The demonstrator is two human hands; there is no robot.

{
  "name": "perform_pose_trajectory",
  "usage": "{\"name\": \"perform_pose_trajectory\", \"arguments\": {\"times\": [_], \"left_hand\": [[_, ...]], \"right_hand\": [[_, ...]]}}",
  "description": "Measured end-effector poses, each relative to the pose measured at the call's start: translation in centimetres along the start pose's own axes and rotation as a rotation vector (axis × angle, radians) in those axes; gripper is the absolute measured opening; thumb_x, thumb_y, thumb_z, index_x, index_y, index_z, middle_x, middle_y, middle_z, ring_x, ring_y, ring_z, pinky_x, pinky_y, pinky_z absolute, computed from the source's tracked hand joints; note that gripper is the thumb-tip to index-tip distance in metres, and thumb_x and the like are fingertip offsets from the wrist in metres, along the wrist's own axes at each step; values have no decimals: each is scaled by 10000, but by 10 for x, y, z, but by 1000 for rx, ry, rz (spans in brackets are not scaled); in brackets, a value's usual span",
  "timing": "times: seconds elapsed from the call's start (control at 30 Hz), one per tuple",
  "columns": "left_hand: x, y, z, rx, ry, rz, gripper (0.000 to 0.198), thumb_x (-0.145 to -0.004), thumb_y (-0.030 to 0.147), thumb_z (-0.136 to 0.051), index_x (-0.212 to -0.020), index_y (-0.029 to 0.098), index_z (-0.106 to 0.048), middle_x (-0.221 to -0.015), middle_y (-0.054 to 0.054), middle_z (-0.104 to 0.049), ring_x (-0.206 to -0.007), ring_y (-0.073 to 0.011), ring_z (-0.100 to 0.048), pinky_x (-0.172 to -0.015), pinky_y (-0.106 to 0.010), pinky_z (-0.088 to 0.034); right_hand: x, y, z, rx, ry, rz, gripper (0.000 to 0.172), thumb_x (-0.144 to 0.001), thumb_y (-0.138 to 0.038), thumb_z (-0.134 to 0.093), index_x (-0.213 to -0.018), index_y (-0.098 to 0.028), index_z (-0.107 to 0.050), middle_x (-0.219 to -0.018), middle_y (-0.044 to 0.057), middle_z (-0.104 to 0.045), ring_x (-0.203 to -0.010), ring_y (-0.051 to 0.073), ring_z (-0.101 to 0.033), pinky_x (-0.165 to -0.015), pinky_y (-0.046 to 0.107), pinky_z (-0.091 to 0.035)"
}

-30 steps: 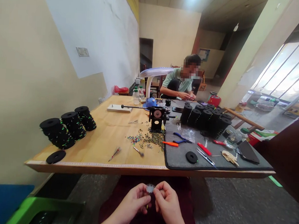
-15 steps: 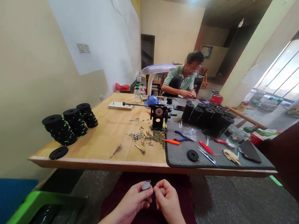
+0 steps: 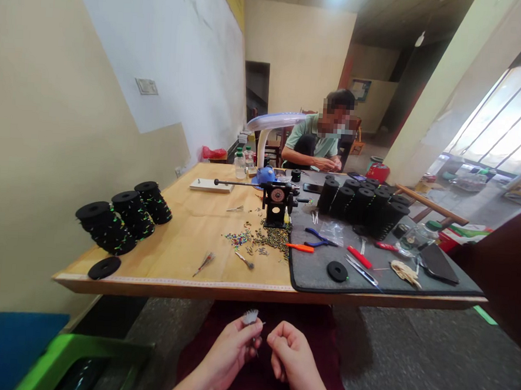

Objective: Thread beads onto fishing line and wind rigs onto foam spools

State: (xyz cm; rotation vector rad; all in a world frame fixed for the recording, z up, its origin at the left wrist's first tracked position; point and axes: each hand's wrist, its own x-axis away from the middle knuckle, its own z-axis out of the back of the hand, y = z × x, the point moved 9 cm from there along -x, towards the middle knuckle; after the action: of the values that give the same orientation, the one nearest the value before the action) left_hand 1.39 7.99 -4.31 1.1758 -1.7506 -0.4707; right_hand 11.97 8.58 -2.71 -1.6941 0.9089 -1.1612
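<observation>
My left hand [image 3: 238,345] is closed in front of the table edge, above my lap. Between its thumb and fingers it grips a small fanned bunch of thin grey-silver pieces [image 3: 250,317], whose exact kind I cannot make out. Beside it, a small gap away, my right hand [image 3: 290,351] is closed with thumb and forefinger pinched together. Anything in that pinch is too small to name. Beyond the hands, two small bundles of thin pieces [image 3: 204,263] [image 3: 244,260] lie near the table's front edge.
A black device with a dial [image 3: 277,197] stands mid-table behind scattered brass-coloured bits [image 3: 276,238] and coloured beads [image 3: 239,238]. Black foam spools [image 3: 127,215] stand left, more [image 3: 361,200] right. Pliers [image 3: 319,238], tweezers [image 3: 362,270] and a screwdriver [image 3: 300,247] lie right. A co-worker [image 3: 319,142] sits opposite.
My left hand has drawn slightly left, away from the right hand, and the bunch in it has turned, now showing its fanned tips. The right hand has hardly moved.
</observation>
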Motion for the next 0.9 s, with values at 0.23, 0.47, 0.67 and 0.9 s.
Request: {"name": "perform_pose_trajectory", "arguments": {"times": [0.23, 0.47, 0.67, 0.9], "left_hand": [[1, 15, 0, -162, 3, -169, 259, -681, 354, -728, -745, 152, -578, -554, 45, -535, -525, -84, -451, -499, -202, -339], [5, 18, -3, -183, 13, -174, 272, -671, 367, -724, -739, 155, -569, -548, 46, -527, -521, -92, -441, -505, -214, -333], [6, 22, -5, -232, 5, -202, 273, -681, 393, -706, -730, 159, -573, -548, 42, -518, -524, -100, -435, -511, -217, -342], [11, 32, -11, -413, -5, -285, 251, -717, 385, -661, -694, 165, -542, -553, 46, -488, -521, -103, -423, -497, -213, -346]], "right_hand": [[-2, 4, -1, -8, -5, -25, 340, -713, -486, -615, -655, -186, -466, -306, -106, -425, -262, 26, -237, -313, 161, -118], [-3, 5, -2, -6, -6, -52, 329, -694, -476, -618, -654, -187, -467, -303, -107, -427, -258, 25, -237, -307, 159, -118], [-3, 6, 0, -20, 11, -60, 318, -696, -465, -614, -656, -187, -464, -302, -106, -430, -261, 25, -234, -305, 158, -107], [-5, 7, 1, -47, 21, -64, 376, -684, -523, -628, -669, -184, -465, -321, -96, -456, -261, 19, -239, -309, 157, -102]]}}
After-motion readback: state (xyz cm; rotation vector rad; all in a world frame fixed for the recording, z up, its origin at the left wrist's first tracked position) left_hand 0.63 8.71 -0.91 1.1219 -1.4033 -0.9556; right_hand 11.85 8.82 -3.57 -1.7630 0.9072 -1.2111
